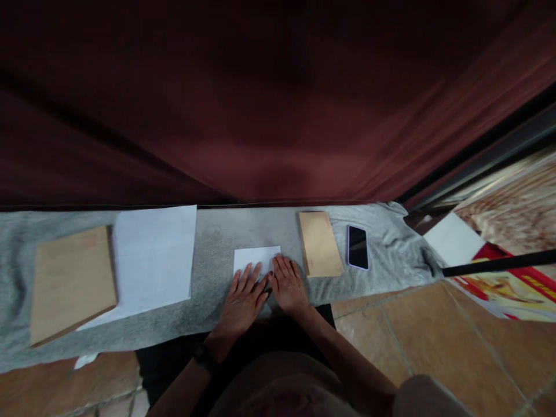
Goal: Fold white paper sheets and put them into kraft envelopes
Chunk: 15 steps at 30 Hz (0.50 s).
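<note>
Left hand [243, 300] and right hand [288, 286] flat on small white paper [257, 255] at near edge of bench [217, 243], grip released. 1 brown pad [321, 244] just right, 1 phone [357, 247] toward right end.

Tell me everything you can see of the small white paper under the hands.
The small white paper looks plain and rectangular, with a straight far edge. It lies flat on the grey cloth, between the larger white sheets and the narrow tan block. The left hand and right hand rest with their fingers on it, hiding most of its near part. Whether it is folded can't be told.
</note>
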Each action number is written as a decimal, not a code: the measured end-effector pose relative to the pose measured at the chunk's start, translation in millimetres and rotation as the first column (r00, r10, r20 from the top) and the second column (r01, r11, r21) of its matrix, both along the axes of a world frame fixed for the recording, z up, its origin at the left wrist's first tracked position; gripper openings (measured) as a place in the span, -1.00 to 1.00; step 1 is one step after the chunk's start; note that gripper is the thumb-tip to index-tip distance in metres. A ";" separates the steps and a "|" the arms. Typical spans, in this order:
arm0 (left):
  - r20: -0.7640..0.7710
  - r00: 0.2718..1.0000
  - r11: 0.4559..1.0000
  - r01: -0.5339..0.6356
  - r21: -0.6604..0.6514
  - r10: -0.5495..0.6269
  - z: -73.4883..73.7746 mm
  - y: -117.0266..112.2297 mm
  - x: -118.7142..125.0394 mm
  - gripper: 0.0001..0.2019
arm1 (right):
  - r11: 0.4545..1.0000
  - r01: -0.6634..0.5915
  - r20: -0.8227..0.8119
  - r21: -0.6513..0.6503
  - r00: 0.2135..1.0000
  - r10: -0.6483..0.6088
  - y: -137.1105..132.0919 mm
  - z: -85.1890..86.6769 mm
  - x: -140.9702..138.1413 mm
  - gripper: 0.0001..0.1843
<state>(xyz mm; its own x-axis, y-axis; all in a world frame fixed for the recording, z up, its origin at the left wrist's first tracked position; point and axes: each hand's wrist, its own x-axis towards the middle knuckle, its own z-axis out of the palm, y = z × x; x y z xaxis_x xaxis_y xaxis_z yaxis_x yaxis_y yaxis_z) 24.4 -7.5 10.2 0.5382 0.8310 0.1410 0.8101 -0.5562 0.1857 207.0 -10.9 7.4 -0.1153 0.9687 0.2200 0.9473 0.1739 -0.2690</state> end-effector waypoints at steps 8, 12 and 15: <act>0.032 0.998 0.998 -0.054 0.016 0.053 -4.6 24.1 4.6 -0.46 | 0.999 -0.047 0.015 -0.028 0.999 0.047 21.8 -1.1 2.7 -0.45; 0.045 0.996 0.997 -0.076 -0.003 0.077 -5.7 47.3 7.9 -0.43 | 0.999 -0.044 -0.014 -0.007 0.999 0.044 21.7 -4.0 1.5 -0.45; 0.057 0.992 0.993 -0.115 0.026 0.113 -7.5 56.6 10.0 -0.41 | 0.999 -0.035 -0.036 0.018 0.999 0.036 22.0 -7.1 0.6 -0.45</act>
<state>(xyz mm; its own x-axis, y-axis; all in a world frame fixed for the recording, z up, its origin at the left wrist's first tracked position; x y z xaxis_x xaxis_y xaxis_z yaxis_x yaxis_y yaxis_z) 34.4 49.1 2.6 0.4308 0.8816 0.1930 0.8576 -0.4665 0.2166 207.6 11.1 0.3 -0.1410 0.9600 0.2418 0.9302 0.2121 -0.2997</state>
